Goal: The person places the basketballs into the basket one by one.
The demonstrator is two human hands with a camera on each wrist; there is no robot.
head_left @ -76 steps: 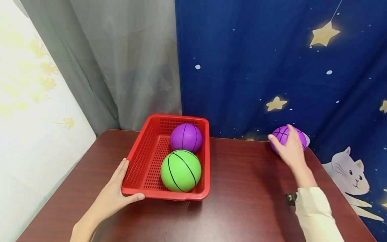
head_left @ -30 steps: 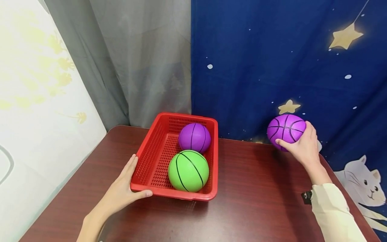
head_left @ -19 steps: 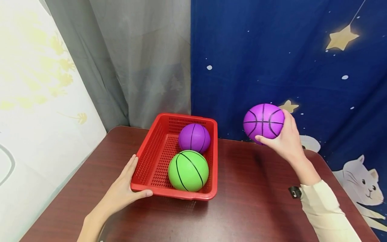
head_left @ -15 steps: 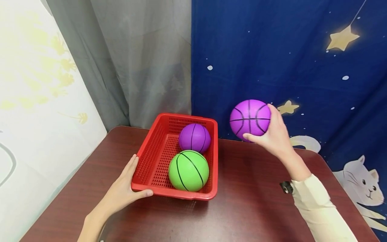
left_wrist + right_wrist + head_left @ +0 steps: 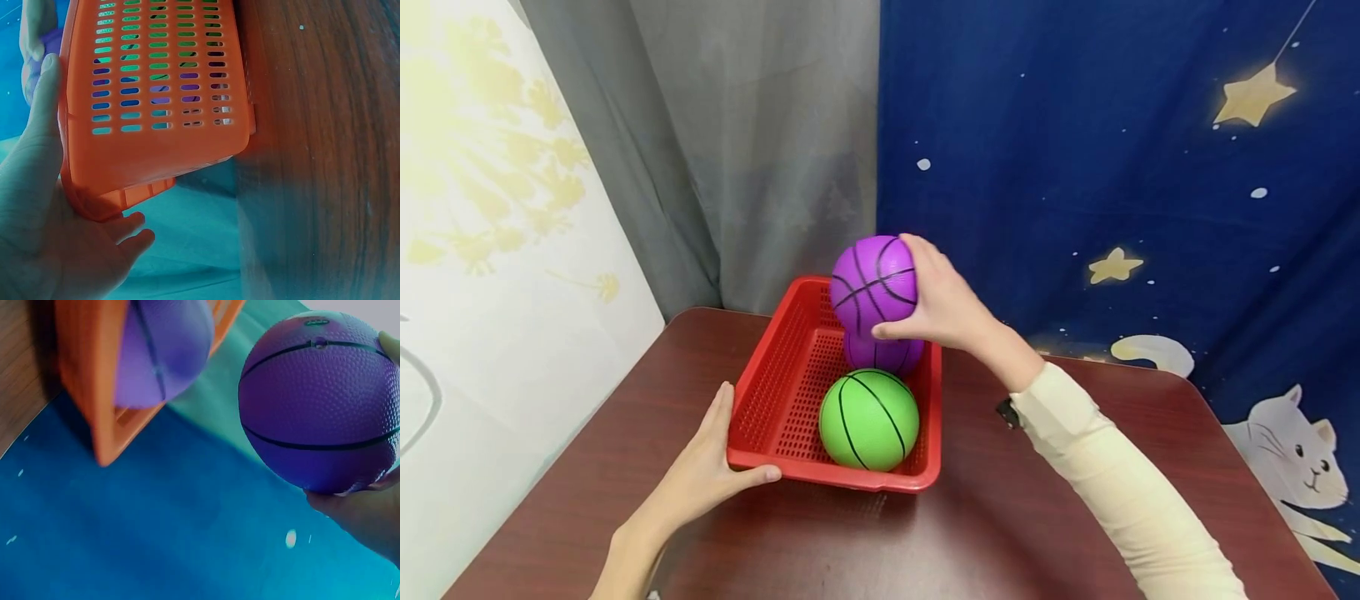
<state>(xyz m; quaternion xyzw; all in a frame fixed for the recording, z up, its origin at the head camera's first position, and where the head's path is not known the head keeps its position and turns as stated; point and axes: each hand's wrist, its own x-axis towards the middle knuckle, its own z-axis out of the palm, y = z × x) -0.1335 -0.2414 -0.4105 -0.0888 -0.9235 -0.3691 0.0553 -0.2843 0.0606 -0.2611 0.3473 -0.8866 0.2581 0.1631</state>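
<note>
My right hand (image 5: 946, 302) grips a purple toy basketball (image 5: 874, 279), thumb on the near side and fingers over its right. It hangs above the back of a red plastic basket (image 5: 763, 367), overlapping a second purple basketball (image 5: 883, 352) that lies inside. In the right wrist view the held ball (image 5: 319, 400) is apart from the basket rim (image 5: 109, 381). A green basketball (image 5: 869, 419) sits in the basket's front right. My left hand (image 5: 703, 467) spans the front left corner, thumb straight along the front rim, fingers straight against the left side (image 5: 159, 150).
The basket stands on a dark reddish wood table (image 5: 1000, 508). Behind it hang a grey curtain (image 5: 760, 150) and a blue curtain (image 5: 1000, 150) with stars and a cat figure. A white patterned panel (image 5: 490, 275) borders the left side.
My right hand has picked up the purple basketball from the table's back right corner and carried it left, over the basket. My left hand has stayed at the basket corner.
</note>
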